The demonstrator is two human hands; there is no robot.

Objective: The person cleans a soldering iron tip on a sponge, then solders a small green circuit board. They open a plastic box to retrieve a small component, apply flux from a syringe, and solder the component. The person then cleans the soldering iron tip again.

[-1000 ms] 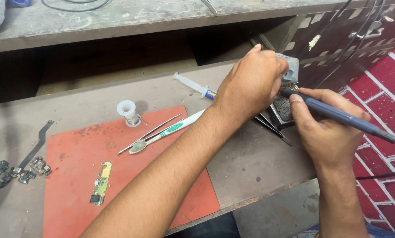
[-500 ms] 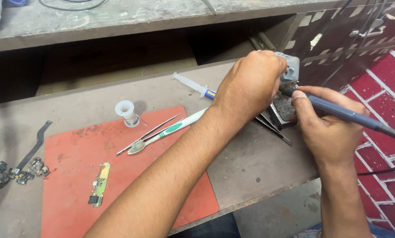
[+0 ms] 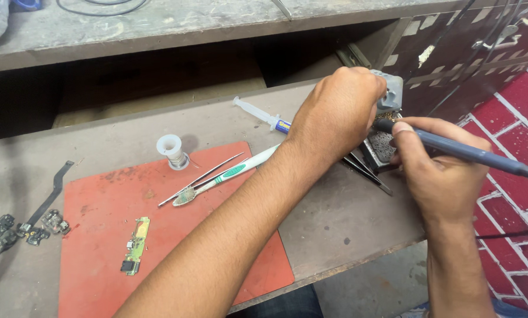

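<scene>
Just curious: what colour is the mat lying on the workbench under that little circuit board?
The mat is orange-red with darker smudges, best seen in the head view; the small board on it is green.

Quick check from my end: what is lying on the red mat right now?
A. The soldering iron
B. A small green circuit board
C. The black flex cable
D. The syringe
B: the small green circuit board lies on the red mat, while the right hand holds the soldering iron off the mat.
</scene>
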